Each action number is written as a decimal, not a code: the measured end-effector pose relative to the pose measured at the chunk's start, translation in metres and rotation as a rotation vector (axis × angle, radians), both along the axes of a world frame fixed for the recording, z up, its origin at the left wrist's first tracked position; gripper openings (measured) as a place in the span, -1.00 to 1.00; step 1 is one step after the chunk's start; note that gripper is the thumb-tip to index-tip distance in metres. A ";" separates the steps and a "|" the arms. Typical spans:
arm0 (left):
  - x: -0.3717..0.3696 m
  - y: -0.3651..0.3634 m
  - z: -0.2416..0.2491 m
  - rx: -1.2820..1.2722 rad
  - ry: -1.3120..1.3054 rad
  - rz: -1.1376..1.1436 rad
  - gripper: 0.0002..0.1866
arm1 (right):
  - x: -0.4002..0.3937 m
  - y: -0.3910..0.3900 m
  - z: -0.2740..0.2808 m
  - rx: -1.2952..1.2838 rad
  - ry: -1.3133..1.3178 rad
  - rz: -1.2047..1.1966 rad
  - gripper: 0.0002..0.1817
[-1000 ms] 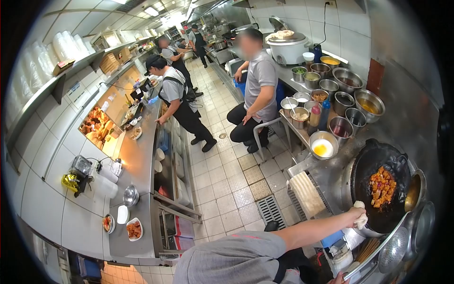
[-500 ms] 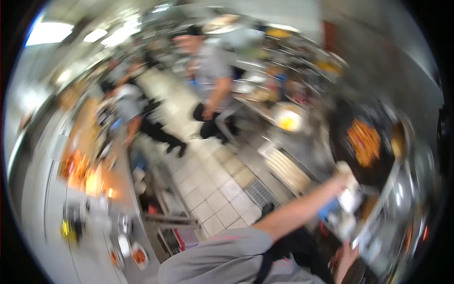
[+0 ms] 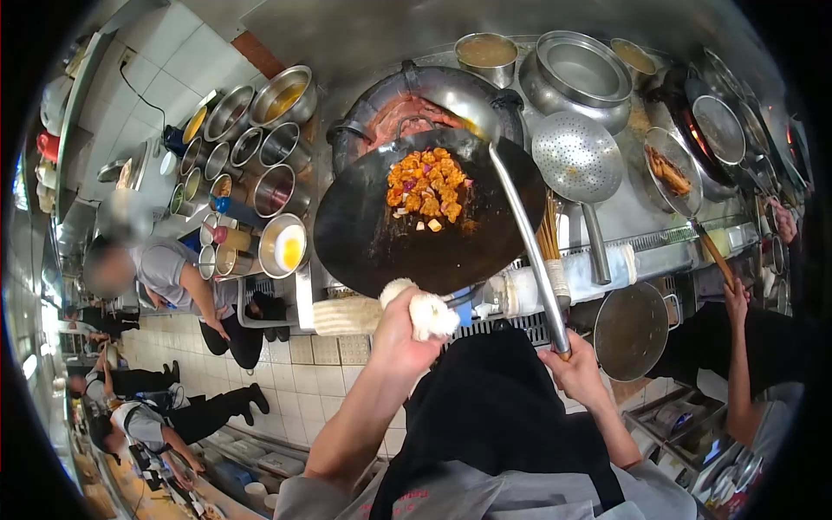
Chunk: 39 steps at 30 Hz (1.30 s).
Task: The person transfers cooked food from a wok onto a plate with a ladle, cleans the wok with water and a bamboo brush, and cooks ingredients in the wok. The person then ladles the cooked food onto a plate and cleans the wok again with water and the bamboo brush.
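A large black wok [image 3: 368,247] rests against the round burner [image 3: 351,100] in front of me. Orange-brown diced food [image 3: 426,186] with purple and pale bits lies in its middle. My left hand [image 3: 400,338] is closed on a folded white cloth [image 3: 426,314] at the wok's near rim; the cloth hides what part of the wok is under it. In my right hand [image 3: 574,368] is the end of a long-handled metal ladle [image 3: 524,230]. Its handle crosses the wok's right side, and its bowl lies over the far rim, beside the burner.
Several metal containers [image 3: 276,189] and a bowl with yellow liquid [image 3: 283,94] stand left. A perforated strainer [image 3: 578,156] and a lidded pot [image 3: 582,74] are right. A co-worker's hand [image 3: 735,299] holds a wooden-handled strainer with food. Another person [image 3: 178,277] stands left.
My view has swung right and now faces the wok and burner straight on. The blur is gone. My left hand stays at the wok's rim; the ladle in my right hand now shows clearly.
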<state>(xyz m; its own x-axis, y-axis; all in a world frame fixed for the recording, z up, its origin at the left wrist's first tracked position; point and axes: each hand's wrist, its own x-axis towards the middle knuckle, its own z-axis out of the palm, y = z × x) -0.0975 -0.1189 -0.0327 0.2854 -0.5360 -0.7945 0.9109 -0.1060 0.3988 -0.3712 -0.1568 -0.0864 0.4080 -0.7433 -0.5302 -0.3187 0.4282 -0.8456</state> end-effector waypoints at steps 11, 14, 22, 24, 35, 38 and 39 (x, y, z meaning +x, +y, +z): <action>-0.004 0.030 -0.052 -0.138 0.135 -0.018 -0.90 | -0.010 -0.019 -0.002 -0.090 0.009 -0.004 -0.75; 0.027 -0.024 -0.051 -0.027 0.148 0.089 -0.91 | -0.004 -0.029 0.005 -0.043 -0.042 -0.016 -0.76; 0.010 0.021 -0.092 -0.137 0.076 -0.003 -0.89 | 0.008 -0.032 0.029 0.182 -0.270 0.087 -0.80; 0.044 -0.005 -0.113 -0.253 0.102 -0.030 -0.90 | 0.022 -0.030 0.016 0.407 -0.486 0.115 -0.81; 0.136 -0.056 -0.177 -0.125 -0.215 -0.172 -0.75 | 0.387 -0.104 0.020 -0.441 -0.251 0.422 -0.78; 0.142 -0.056 -0.192 -0.187 -0.182 -0.174 -0.69 | 0.530 -0.146 0.034 -0.380 -0.139 0.455 -0.83; 0.144 -0.059 -0.210 -0.287 -0.179 -0.127 -0.67 | 0.570 -0.159 0.038 -0.404 -0.028 0.480 -0.82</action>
